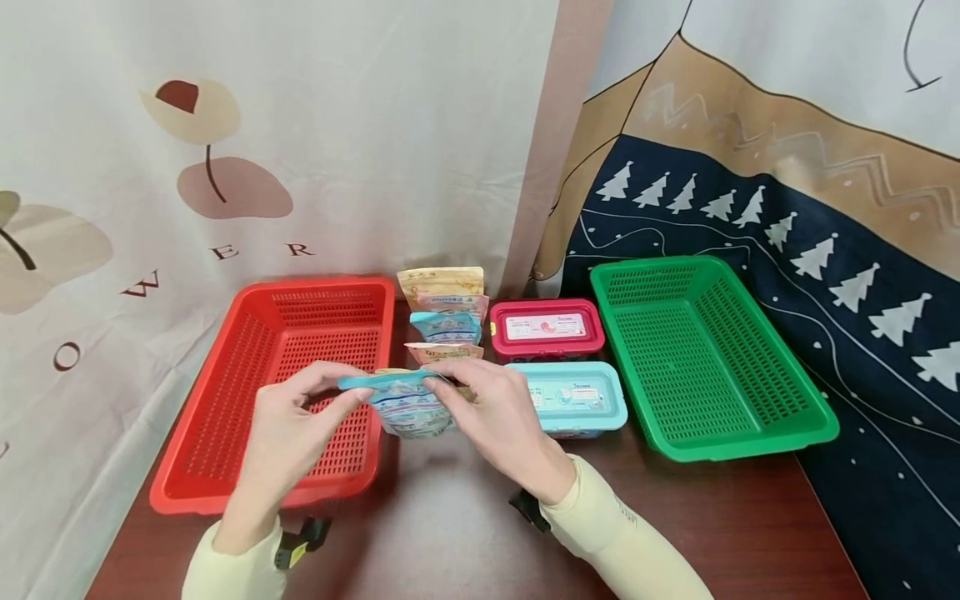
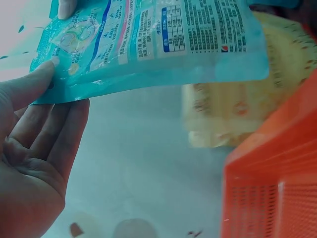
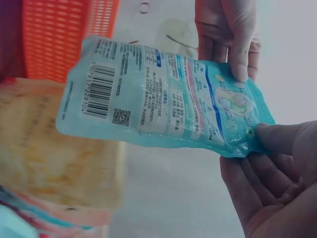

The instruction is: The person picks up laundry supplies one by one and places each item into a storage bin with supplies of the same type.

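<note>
Both hands hold a light-blue printed pouch (image 1: 414,408) above the table, between the red basket and the boxes. My left hand (image 1: 288,437) pinches its left top corner between thumb and fingers. At the opposite corner, my right hand (image 1: 501,415) pinches the same edge. The right wrist view shows the printed back of the pouch (image 3: 163,99), with a barcode and a small square code. Behind it several pouches stand in a row: a tan pouch (image 1: 442,280) at the back, then pink and blue ones, including a blue pouch (image 1: 446,327).
A red perforated basket (image 1: 387,333) stands on the left, partly behind my left hand. A green perforated basket (image 1: 611,367) is on the right. Between them sit a magenta-lidded box (image 1: 546,327) and a light-blue-lidded box (image 1: 581,398). Curtains rise behind the brown table (image 1: 465,542).
</note>
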Tool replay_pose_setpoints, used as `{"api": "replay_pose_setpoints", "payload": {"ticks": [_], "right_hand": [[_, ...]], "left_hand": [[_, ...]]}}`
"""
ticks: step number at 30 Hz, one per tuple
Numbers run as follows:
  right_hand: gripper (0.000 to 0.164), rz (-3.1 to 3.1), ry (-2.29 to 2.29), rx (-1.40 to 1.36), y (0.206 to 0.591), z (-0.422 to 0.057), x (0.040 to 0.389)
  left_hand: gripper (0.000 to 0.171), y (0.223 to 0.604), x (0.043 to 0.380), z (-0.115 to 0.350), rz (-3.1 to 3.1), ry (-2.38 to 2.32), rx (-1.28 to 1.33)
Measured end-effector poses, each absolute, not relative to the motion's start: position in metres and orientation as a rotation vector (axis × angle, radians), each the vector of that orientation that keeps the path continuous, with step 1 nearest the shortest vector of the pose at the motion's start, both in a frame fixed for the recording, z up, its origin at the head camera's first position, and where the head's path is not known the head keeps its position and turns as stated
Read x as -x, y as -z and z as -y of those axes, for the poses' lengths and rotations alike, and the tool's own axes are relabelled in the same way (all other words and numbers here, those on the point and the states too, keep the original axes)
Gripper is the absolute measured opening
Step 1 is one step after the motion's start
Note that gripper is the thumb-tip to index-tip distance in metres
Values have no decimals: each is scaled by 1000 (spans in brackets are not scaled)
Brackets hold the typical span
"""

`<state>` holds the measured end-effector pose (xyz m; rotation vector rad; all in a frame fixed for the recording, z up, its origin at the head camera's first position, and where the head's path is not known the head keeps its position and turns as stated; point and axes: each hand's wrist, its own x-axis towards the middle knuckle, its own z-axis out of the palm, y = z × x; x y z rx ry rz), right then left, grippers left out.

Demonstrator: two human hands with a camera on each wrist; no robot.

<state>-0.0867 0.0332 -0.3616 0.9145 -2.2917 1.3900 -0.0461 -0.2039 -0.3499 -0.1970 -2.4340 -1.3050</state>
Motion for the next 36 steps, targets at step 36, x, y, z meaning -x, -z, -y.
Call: {"api": "replay_pose_setpoints", "payload": {"ticks": [36], "right_hand": [[19,2486,-1000,-1144,272,59,154]], "left_hand": [[24,297,93,289,2210,1340,34]]}}
